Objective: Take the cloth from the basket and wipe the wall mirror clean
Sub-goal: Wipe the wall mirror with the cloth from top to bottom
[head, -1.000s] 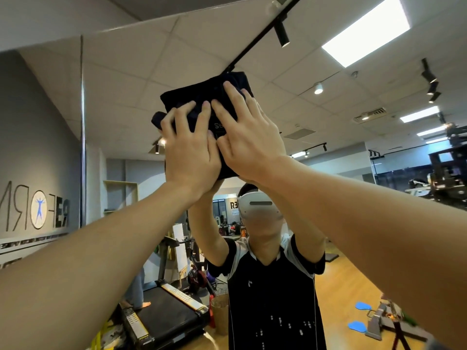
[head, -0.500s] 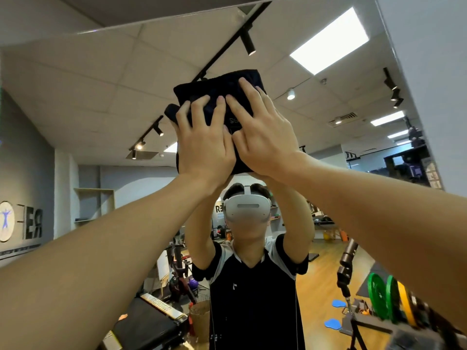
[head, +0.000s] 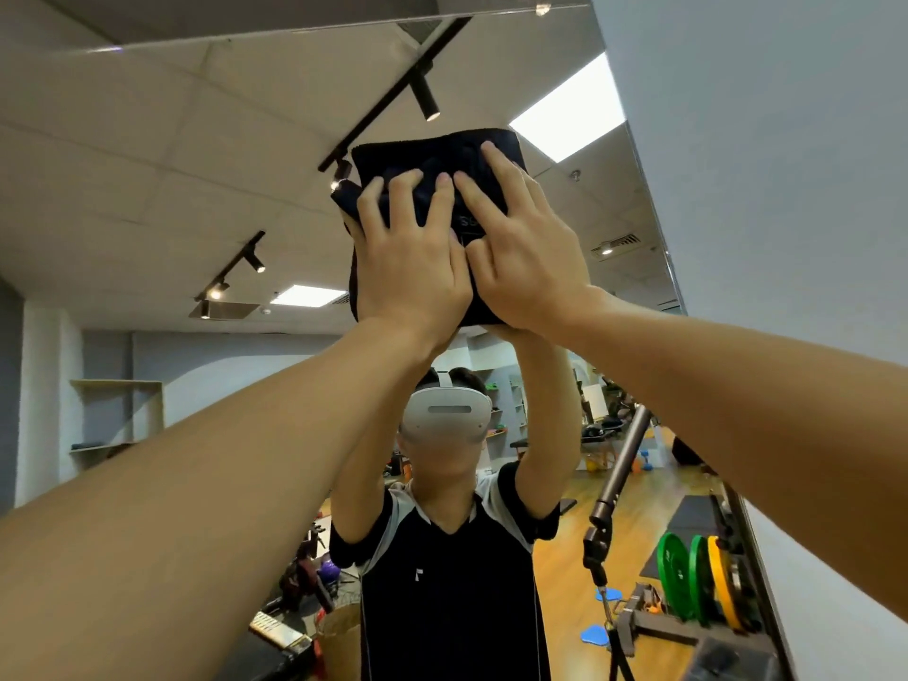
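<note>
Wiping step is in hand: the cloth [head: 435,159], dark and folded, is out of the basket and flat against the wall mirror [head: 196,189], high up near the mirror's top edge and toward its right edge, which runs down beside the grey wall [head: 761,164]. Basket not identifiable in view.

Left hand [head: 410,267] and right hand [head: 523,258] lie side by side on the cloth, touching each other at the inner edges. Fingers [head: 400,194] of both are straight and slightly spread, pressing the cloth onto the glass; nothing is curled round it or pinched, as far as the backs of the hands show. Thumbs mostly hidden.

Judgement: mid-task; how much of the mirror is already wiped can't be told. Next move likely calls for sliding the cloth across or down under even pressure with both palms, so it doesn't slip or bunch.
</note>
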`<state>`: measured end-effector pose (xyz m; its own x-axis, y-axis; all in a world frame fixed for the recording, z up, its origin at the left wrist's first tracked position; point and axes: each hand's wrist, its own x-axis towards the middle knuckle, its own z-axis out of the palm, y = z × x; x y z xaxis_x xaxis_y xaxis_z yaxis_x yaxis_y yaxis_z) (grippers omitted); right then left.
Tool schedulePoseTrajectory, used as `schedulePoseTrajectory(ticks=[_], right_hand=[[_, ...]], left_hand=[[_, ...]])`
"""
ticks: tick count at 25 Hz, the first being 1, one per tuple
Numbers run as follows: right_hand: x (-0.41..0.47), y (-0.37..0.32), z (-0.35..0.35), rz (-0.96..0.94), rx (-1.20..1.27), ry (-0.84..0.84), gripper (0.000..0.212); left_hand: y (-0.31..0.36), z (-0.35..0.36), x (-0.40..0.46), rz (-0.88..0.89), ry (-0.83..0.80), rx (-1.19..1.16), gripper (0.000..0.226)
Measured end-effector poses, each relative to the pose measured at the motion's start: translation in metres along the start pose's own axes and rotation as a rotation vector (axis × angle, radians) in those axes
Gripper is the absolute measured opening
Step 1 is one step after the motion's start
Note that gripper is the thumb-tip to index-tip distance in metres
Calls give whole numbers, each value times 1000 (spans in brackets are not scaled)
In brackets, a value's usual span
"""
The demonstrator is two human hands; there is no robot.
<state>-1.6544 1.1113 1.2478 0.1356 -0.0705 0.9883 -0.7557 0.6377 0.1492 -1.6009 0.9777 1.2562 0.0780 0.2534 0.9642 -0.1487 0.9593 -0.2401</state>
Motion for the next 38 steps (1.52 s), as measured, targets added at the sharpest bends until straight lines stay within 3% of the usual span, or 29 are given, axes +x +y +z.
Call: schedulePoseTrajectory(ticks=[7, 18, 38], right_hand=[[-5, 40, -16, 8, 10, 8, 73], [-10, 51, -23, 6, 16, -28, 75], [-100, 76, -40, 15, 51, -28, 66]], left_hand=[[40, 17, 12, 0, -12, 23, 58], [54, 21, 9, -15, -24, 42, 57], [109, 17, -65, -24, -98, -16, 58]])
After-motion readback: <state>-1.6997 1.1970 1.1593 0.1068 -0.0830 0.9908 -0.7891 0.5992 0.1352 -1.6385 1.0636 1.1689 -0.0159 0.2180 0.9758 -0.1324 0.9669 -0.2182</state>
